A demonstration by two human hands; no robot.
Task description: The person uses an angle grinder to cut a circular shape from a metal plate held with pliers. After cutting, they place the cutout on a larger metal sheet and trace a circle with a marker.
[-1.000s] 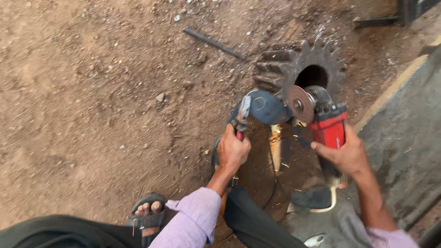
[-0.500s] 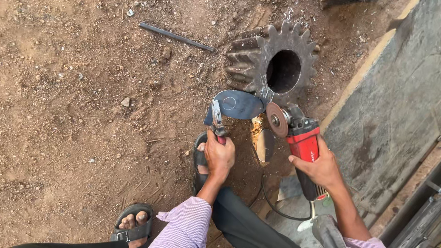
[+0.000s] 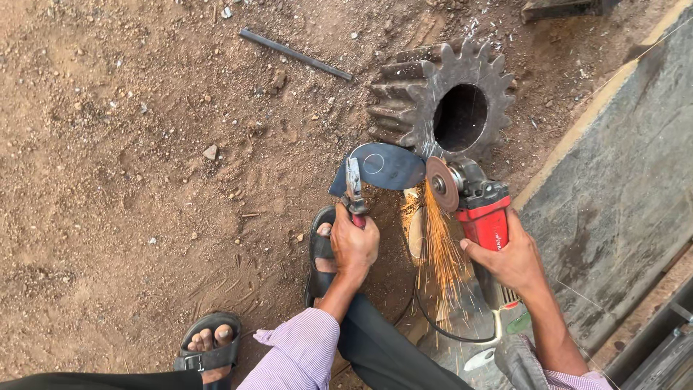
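A large rusty toothed steel gear (image 3: 442, 97) lay on the dirt floor (image 3: 130, 180). Just before it, a dark curved flat steel plate (image 3: 382, 166) ran left to right. The right hand (image 3: 509, 260) clasped a red angle grinder (image 3: 482, 217), disc touching the plate's right end, sparks falling. The left hand (image 3: 354, 245) squeezed red-handled pliers (image 3: 354, 189), their grip clamping the plate's left part.

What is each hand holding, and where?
Left hand grips red-handled pliers by the handles, clamping a flat grey metal piece; right hand holds the red angle grinder's body.
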